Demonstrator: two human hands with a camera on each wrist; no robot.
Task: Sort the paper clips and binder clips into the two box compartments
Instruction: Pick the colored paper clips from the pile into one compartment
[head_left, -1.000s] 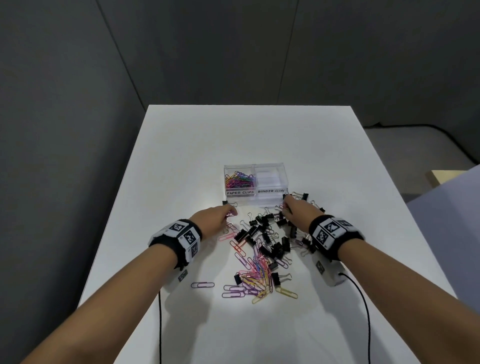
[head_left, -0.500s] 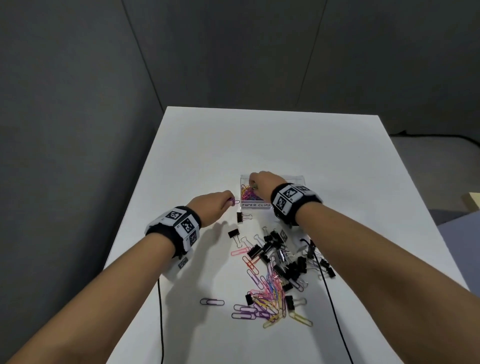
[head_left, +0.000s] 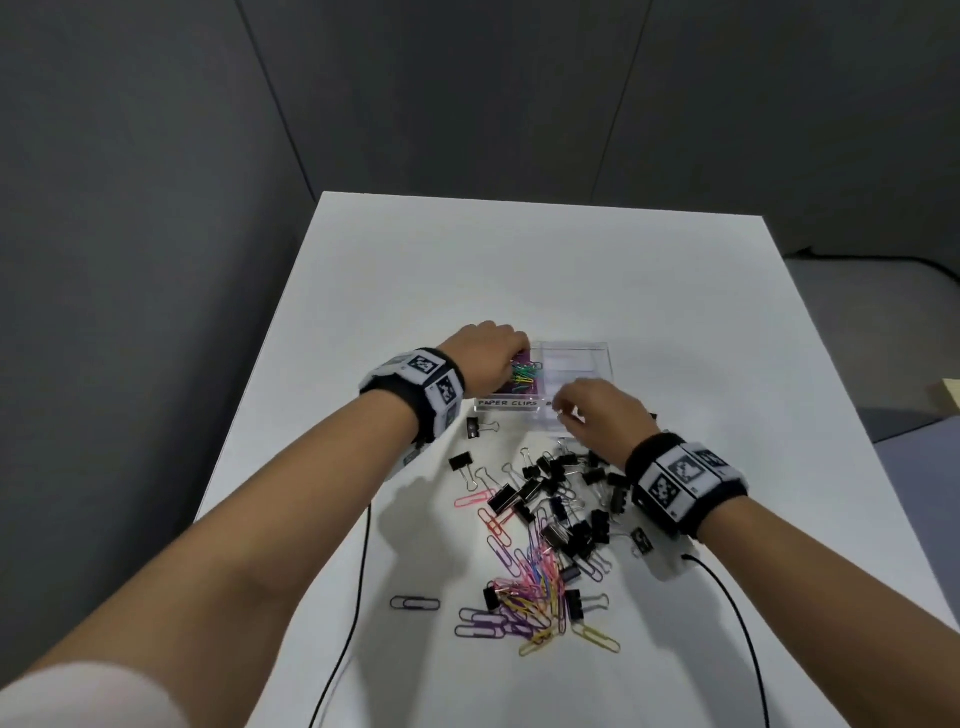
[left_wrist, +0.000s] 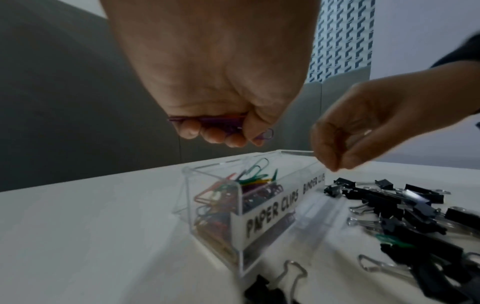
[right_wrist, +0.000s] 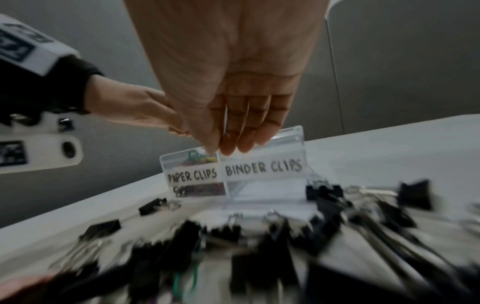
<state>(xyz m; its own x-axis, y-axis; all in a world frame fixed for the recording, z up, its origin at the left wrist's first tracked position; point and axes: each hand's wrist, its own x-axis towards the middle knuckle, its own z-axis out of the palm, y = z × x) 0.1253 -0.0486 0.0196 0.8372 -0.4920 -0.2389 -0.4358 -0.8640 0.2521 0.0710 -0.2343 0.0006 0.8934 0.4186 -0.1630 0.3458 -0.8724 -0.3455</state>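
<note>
A clear two-compartment box (head_left: 506, 402) stands mid-table, labelled PAPER CLIPS and BINDER CLIPS (right_wrist: 262, 168). Coloured paper clips (head_left: 524, 375) fill its left compartment; the right compartment (head_left: 574, 369) looks bare. My left hand (head_left: 491, 358) hovers over the left compartment, its curled fingers gripping purple paper clips (left_wrist: 221, 121). My right hand (head_left: 587, 410) hangs just in front of the box with relaxed fingers (right_wrist: 241, 139) and holds nothing. Black binder clips (head_left: 561, 499) and mixed coloured paper clips (head_left: 530, 592) lie piled in front of the box.
Two stray binder clips (head_left: 475, 427) lie left of the pile, and a lone paper clip (head_left: 414, 603) lies nearer me. Black cables (head_left: 353, 597) trail from both wrists across the white table (head_left: 467, 260). The table's left edge drops off close to my left forearm.
My right hand has drawn back from the paper clip compartment to the front of the box. My left hand has moved from left of the box to above that compartment.
</note>
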